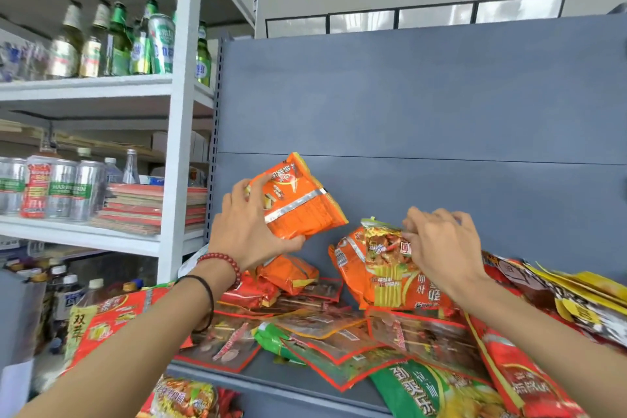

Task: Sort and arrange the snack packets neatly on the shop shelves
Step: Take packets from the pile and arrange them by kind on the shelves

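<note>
Above the shelf [237, 370], the left hand [249, 231] grips an orange packet [302, 204]. The right hand [441, 248] pinches another packet [383, 268] beside it.

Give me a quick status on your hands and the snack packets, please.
Left hand grips an orange packet, held up. Right hand pinches an orange-and-yellow packet atop the pile. Pile crowds the grey shelf.

White metal rack [179, 112], left of frame. Middle shelf: green glass bottles [118, 41] standing upright, a green-and-silver can [161, 44] among them. Shelf below: silver cans with green labels [61, 190], one red-labelled can [35, 190], a clear bottle [130, 168], and beside them a stack of red-covered booklets [149, 207]. Lowest level: capped bottles [68, 292]. Rear wall: strip of frosted window panes [434, 15].
</note>
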